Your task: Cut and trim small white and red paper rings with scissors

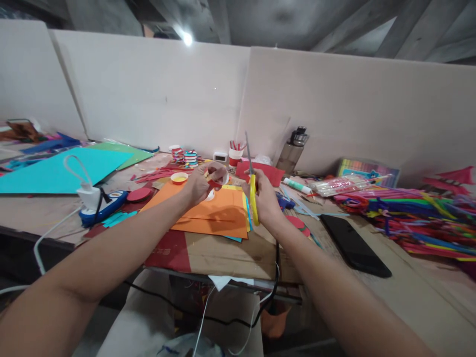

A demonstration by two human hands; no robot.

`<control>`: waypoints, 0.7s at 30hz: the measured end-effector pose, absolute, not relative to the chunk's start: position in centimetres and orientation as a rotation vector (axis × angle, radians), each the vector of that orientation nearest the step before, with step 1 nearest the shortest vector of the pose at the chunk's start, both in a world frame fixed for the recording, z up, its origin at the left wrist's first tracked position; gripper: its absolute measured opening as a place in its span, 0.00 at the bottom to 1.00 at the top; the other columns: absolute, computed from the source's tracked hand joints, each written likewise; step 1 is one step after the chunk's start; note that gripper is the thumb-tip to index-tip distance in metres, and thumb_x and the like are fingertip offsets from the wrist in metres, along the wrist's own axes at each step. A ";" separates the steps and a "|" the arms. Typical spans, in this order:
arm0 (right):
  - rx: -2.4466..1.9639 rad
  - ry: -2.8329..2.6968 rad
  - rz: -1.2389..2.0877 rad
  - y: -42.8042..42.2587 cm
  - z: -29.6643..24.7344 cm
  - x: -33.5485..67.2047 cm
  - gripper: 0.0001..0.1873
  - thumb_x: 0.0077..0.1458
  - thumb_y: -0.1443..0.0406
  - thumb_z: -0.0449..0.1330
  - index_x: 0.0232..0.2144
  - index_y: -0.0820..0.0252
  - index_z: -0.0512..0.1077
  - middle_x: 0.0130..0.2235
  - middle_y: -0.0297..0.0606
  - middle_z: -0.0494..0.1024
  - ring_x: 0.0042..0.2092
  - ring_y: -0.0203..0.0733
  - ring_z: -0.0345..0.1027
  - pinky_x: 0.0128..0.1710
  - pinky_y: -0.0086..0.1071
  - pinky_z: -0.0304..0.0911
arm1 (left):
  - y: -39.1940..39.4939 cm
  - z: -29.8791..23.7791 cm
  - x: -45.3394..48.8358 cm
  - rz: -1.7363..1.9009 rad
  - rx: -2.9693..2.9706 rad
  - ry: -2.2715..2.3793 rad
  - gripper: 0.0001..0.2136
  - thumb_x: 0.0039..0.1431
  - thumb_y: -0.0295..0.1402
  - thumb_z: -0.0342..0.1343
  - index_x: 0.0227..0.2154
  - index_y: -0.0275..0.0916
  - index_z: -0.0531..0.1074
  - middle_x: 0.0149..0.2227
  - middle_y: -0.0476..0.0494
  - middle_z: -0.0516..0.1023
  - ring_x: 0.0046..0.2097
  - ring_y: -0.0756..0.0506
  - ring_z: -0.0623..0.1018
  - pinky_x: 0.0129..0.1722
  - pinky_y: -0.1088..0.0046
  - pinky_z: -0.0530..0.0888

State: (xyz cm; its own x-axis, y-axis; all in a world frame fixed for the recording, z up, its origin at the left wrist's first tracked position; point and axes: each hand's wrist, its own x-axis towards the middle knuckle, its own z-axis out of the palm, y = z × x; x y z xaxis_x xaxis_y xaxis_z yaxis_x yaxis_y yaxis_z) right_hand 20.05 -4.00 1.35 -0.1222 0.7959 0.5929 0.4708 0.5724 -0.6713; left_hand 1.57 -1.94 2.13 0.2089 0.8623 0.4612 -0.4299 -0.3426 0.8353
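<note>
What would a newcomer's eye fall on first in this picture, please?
Probably the scissors near the centre, their yellow handles in the right hand and their blades pointing up. The bright orange paper lies mid-table, just left of them. A large turquoise sheet spreads at far left, opposite a heap of many-coloured strips at far right.

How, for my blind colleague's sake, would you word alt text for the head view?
A person's right hand holds yellow-handled scissors, blades up, and the left hand holds a small red-and-white piece, above orange paper sheets. A black phone and colourful strips lie to the right.
</note>
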 end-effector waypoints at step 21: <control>-1.376 -2.138 0.088 -5.6 1.2 18.9 0.24 0.60 0.63 0.55 0.57 0.58 0.69 0.46 0.46 0.78 0.44 0.48 0.70 0.45 0.39 0.64 | -0.2 1.6 1.0 1.744 1.263 0.580 0.08 0.51 0.31 0.62 0.30 0.37 0.67 0.22 0.53 0.71 0.24 0.52 0.75 0.27 0.74 0.73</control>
